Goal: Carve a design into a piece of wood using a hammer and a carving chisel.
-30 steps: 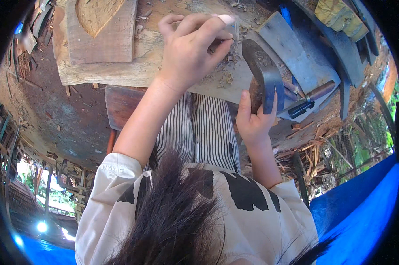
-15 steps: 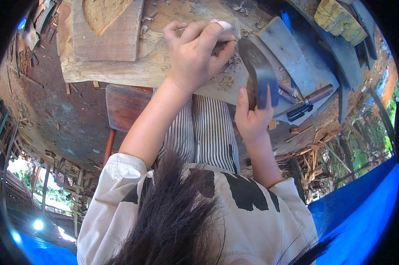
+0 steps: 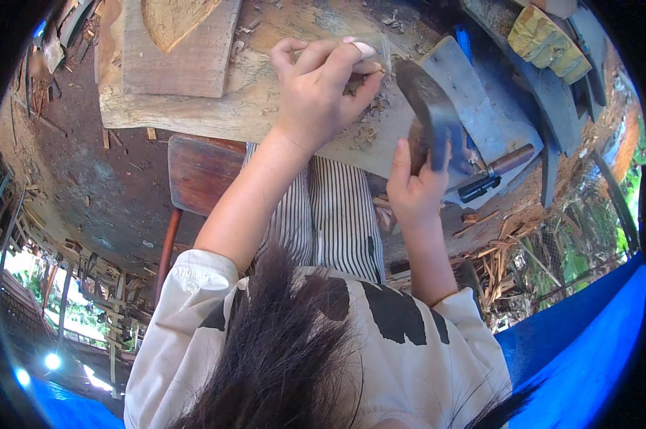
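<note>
My left hand [image 3: 317, 89] is over the wooden workbench [image 3: 187, 118], its fingers curled and thumb and forefinger pinched together. What they hold is hidden. A thin, pale flat piece [image 3: 384, 48] shows just beyond these fingertips. My right hand [image 3: 419, 187] is closed round a dark, thick, curved tool [image 3: 429, 100], blurred by motion. Its kind is unclear, and its far end is near my left fingertips, with a gap between. Small wood shavings [image 3: 369, 134] lie below my left hand.
A board [image 3: 173, 79] with a carved hollow lies at the bench's left. On the right are a grey flat board [image 3: 457, 82], a wooden-handled tool [image 3: 498, 173] with a black end, and a yellowish block [image 3: 549, 44]. A brown wooden seat [image 3: 201, 175] stands below the bench.
My right hand and the dark tool have shifted slightly to the right, away from my left fingertips. My left hand keeps its pinch. The whole view has moved a little.
</note>
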The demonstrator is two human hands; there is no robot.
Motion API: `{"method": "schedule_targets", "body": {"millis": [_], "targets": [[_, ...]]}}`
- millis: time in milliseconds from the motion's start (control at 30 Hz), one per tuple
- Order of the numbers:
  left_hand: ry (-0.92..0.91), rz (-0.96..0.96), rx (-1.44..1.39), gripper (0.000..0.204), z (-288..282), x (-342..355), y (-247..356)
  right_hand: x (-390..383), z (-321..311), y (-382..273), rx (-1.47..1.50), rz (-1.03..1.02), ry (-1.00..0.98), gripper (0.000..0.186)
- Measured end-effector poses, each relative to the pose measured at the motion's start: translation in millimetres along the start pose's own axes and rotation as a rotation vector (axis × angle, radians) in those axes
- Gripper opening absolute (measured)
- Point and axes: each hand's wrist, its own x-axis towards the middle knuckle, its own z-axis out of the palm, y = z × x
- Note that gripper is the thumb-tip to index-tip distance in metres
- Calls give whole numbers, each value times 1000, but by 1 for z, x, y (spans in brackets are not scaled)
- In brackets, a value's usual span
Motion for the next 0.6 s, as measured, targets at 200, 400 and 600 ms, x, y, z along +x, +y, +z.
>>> {"method": "schedule_targets", "body": {"millis": [200, 400, 600], "targets": [[23, 7, -45, 47, 3, -5, -3, -9, 0, 7, -23, -117, -24, 38], [48, 83, -40, 70, 2, -5, -3, -8, -6, 2, -16, -91, -32, 35], [94, 25, -92, 84, 5, -3, -3, -12, 5, 7, 108, 37, -31, 35]]}}
